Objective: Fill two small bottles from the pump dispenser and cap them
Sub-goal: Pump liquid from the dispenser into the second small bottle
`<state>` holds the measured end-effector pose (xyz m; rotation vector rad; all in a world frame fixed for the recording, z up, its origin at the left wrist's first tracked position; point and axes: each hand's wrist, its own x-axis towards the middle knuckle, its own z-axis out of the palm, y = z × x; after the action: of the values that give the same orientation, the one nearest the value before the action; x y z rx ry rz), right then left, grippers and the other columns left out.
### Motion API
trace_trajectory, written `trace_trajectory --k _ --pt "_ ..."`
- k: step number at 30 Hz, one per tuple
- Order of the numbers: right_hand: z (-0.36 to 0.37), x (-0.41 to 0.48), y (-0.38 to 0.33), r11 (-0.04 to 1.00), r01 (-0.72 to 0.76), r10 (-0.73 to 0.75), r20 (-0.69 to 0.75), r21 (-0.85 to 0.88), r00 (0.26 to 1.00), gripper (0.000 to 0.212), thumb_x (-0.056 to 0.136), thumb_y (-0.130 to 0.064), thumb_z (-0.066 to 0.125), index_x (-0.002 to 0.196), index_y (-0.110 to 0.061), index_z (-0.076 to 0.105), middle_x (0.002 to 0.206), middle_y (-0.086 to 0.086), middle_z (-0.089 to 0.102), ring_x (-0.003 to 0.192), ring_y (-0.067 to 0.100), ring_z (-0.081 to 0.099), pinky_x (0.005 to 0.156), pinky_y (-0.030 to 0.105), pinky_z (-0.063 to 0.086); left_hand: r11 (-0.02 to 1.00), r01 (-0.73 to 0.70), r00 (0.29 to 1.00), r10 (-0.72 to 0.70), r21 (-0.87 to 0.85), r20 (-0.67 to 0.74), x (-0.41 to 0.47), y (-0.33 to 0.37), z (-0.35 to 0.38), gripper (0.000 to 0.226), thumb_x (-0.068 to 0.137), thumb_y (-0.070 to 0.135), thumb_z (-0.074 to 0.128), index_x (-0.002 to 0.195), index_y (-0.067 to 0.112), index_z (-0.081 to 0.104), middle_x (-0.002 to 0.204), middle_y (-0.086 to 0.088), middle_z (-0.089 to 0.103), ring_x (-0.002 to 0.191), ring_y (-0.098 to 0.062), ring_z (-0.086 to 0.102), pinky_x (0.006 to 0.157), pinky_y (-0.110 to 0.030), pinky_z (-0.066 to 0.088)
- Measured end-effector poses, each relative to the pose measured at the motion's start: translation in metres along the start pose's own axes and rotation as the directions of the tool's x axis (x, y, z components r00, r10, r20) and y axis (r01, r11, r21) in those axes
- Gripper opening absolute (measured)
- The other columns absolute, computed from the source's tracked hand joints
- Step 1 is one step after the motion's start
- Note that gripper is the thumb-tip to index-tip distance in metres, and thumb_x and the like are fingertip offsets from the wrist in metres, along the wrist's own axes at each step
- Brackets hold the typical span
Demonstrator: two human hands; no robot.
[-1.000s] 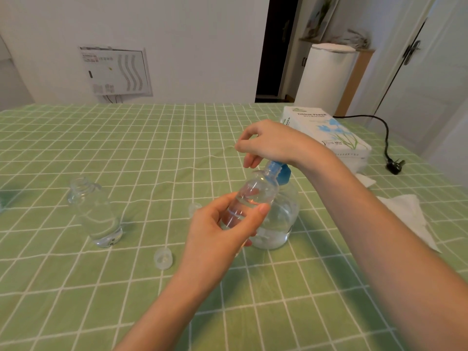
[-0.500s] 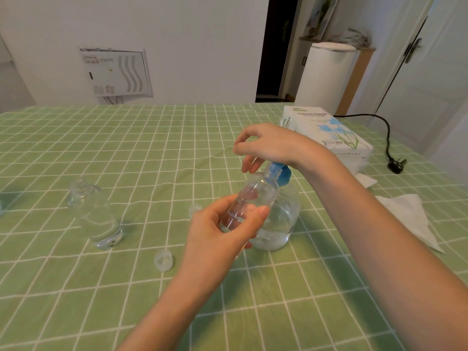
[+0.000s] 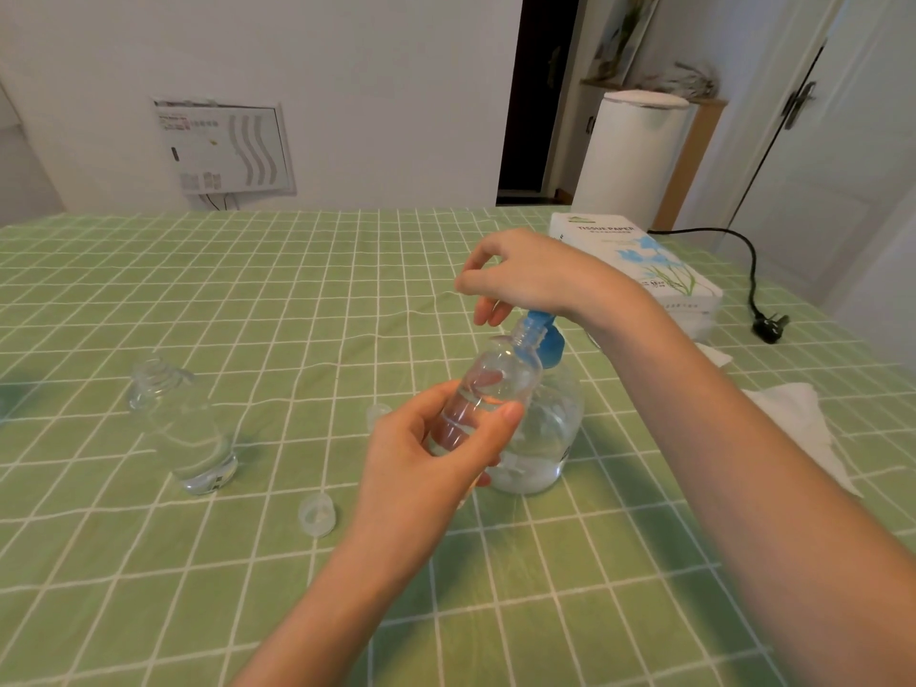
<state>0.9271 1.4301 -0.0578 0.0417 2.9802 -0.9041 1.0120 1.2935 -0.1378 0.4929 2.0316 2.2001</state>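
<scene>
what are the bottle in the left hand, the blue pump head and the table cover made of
Bottle: clear and glossy, the left hand shows through it; likely plastic, possibly glass. Blue pump head: opaque, smooth, looks like moulded plastic. Table cover: matte green with a white grid; soft creases suggest woven cloth.
</scene>
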Motion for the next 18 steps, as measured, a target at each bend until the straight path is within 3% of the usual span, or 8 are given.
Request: trace_trajectory --k 8,14,18 --pt "0.0072 -0.0025 0.0036 0.999 -0.025 0.024 0.043 0.032 0.999 0.03 0.091 -0.025 0.051 0.112 -0.005 0.06 0.079 0.001 0.073 0.105 0.034 0.063 0.096 0.046 0.048 1.0 0.01 1.0 -0.01 0.011 -0.012 -0.0004 -0.0005 0.0001 0.028 0.059 0.046 0.066 0.081 0.029 0.07 0.058 0.01 0.066 0.05 0.002 0.057 0.046 -0.008 0.043" --pt "0.0043 -0.0035 0.0029 1.0 -0.011 0.011 0.014 0.022 1.0 0.027 0.092 -0.026 0.052 0.11 -0.009 0.061 0.079 -0.001 0.072 0.101 0.027 0.066 0.091 0.04 0.051 1.0 0.002 1.0 -0.002 0.021 -0.01 0.0003 -0.0004 0.0001 0.028 0.059 0.047 0.065 0.081 0.032 0.07 0.059 0.008 0.066 0.05 0.002 0.057 0.046 -0.008 0.043" --pt "-0.0015 -0.0026 -0.0002 1.0 0.006 -0.006 -0.025 -0.013 1.0 0.025 0.091 -0.029 0.053 0.108 -0.013 0.061 0.079 -0.001 0.071 0.092 0.019 0.069 0.071 0.024 0.049 1.0 -0.015 1.0 0.015 0.02 -0.006 0.0007 0.0002 0.0005 0.031 0.057 0.051 0.065 0.083 0.035 0.071 0.06 0.008 0.066 0.052 0.001 0.058 0.048 -0.009 0.045"
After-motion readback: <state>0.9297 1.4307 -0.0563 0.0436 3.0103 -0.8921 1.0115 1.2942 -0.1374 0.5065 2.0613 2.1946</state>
